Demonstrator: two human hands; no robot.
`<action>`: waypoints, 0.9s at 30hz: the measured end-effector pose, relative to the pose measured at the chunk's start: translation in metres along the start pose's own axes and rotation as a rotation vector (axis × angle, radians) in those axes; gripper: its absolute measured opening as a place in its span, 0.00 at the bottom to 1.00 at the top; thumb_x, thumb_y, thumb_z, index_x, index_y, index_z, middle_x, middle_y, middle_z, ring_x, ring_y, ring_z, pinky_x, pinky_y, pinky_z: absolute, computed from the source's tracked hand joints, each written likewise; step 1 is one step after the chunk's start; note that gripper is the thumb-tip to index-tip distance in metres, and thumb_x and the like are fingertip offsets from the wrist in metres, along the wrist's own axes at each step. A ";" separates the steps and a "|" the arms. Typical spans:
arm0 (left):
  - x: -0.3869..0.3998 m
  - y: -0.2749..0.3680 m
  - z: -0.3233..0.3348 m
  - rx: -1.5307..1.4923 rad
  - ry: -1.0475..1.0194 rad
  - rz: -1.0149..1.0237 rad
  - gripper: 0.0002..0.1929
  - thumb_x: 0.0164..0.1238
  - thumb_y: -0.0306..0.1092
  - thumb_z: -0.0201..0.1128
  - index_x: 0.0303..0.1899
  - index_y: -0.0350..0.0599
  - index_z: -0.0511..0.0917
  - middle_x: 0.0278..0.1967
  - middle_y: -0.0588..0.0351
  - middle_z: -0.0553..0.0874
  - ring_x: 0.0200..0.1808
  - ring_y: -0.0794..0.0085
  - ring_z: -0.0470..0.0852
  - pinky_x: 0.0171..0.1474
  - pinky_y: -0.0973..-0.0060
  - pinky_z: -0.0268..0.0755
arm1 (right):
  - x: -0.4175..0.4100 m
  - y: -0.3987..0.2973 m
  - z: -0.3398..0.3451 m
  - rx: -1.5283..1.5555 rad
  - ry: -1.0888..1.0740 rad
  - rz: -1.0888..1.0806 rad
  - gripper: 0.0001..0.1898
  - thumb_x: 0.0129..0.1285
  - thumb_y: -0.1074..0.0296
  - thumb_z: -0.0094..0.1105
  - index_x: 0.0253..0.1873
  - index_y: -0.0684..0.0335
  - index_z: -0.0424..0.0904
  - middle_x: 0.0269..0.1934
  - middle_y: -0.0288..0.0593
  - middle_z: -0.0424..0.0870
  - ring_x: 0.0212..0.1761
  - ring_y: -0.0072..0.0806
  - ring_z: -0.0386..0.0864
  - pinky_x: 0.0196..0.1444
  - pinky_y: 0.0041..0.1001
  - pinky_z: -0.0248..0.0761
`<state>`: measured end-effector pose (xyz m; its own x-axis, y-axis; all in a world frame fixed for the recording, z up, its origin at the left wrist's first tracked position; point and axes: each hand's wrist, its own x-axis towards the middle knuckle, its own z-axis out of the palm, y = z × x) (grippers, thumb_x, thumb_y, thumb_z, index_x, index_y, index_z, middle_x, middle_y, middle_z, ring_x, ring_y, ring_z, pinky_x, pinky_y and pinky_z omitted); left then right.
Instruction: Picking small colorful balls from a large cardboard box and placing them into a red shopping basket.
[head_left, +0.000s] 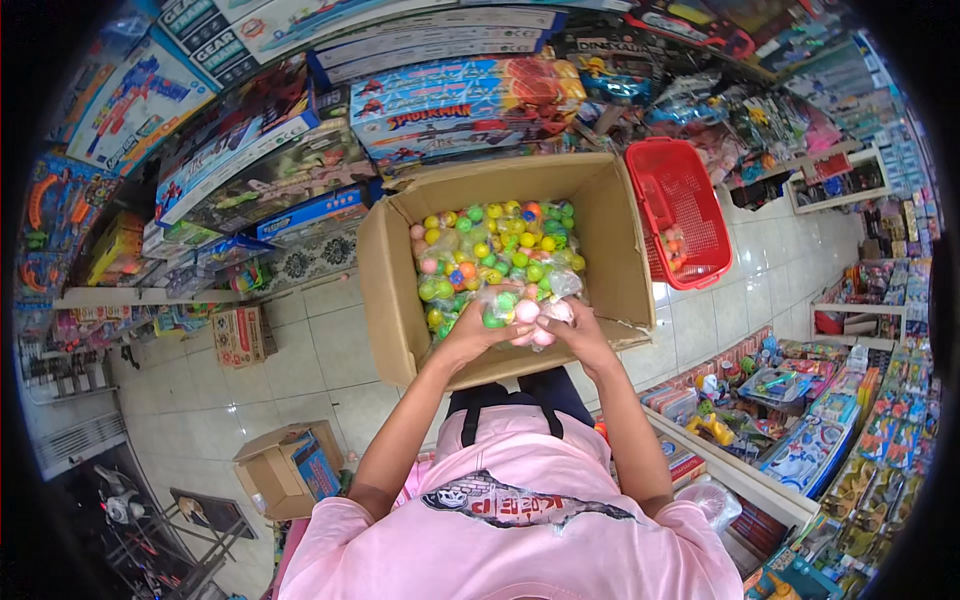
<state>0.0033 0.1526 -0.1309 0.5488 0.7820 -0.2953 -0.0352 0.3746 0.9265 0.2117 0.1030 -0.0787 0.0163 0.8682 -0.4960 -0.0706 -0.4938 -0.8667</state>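
Before me stands an open cardboard box (386, 281) filled with small coloured balls in clear plastic bags (487, 240). Over its near part, my left hand (480, 330) and my right hand (581, 334) hold a clear bag of pink and green balls (527, 311) between them. The left fingers wrap the green-ball side and the right fingers hold the pink-ball side, with the two thumbs close together. The undersides of the bag and some fingertips are hidden.
A red plastic basket (712, 225) with a few balls inside touches the box's right side. Boxed toys (465, 112) line the far side. A smaller open carton (274, 469) sits on the tiled floor at left; a toy shelf (735, 465) stands at right.
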 end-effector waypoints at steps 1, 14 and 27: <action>-0.002 0.018 0.008 -0.008 0.008 -0.045 0.35 0.58 0.41 0.79 0.65 0.43 0.73 0.62 0.52 0.78 0.64 0.67 0.75 0.68 0.69 0.66 | -0.005 0.000 -0.005 0.037 -0.009 -0.017 0.20 0.64 0.67 0.69 0.58 0.67 0.77 0.49 0.40 0.84 0.53 0.25 0.80 0.57 0.28 0.71; -0.007 0.017 0.139 -0.122 0.268 -0.177 0.40 0.64 0.40 0.74 0.70 0.39 0.58 0.61 0.49 0.77 0.60 0.67 0.80 0.60 0.66 0.74 | -0.092 0.029 -0.161 0.320 0.004 -0.207 0.20 0.72 0.72 0.59 0.65 0.66 0.70 0.57 0.45 0.81 0.58 0.31 0.81 0.59 0.32 0.77; 0.004 -0.014 0.324 -0.065 0.150 -0.227 0.33 0.64 0.45 0.74 0.64 0.38 0.70 0.55 0.53 0.83 0.55 0.69 0.83 0.59 0.69 0.75 | -0.184 0.079 -0.305 0.320 0.154 -0.106 0.14 0.77 0.57 0.53 0.54 0.62 0.76 0.35 0.40 0.83 0.25 0.24 0.80 0.20 0.19 0.65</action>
<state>0.2768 -0.0106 -0.0694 0.4188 0.7380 -0.5291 0.0182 0.5758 0.8174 0.5072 -0.1110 -0.0716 0.1887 0.8839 -0.4280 -0.3686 -0.3402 -0.8651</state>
